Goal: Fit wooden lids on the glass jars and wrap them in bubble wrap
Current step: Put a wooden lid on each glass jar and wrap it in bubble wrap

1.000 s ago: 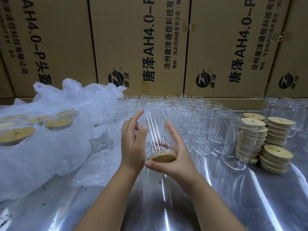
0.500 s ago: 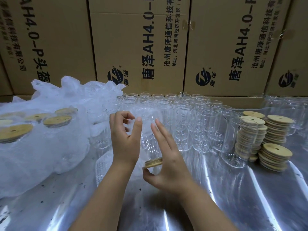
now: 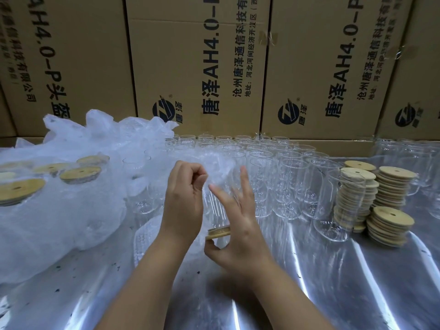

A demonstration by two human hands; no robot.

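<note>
While glass jar (image 3: 215,206) is leaning lid-end low, left hand (image 3: 183,201): pinching bubble wrap (image 3: 215,166) over it.
Right hand (image 3: 240,234): thumb is gripping wooden lid (image 3: 217,232), fingers splaying along glass.

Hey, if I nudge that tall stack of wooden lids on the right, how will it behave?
Probably topples: the tall lid stack is stacked unevenly. Loose discs would likely slide apart, and could roll on the shiny table.

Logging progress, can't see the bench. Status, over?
Left hand pinches bubble wrap. Right hand holds jar, lid fitted. Empty jars crowd close behind.
</note>
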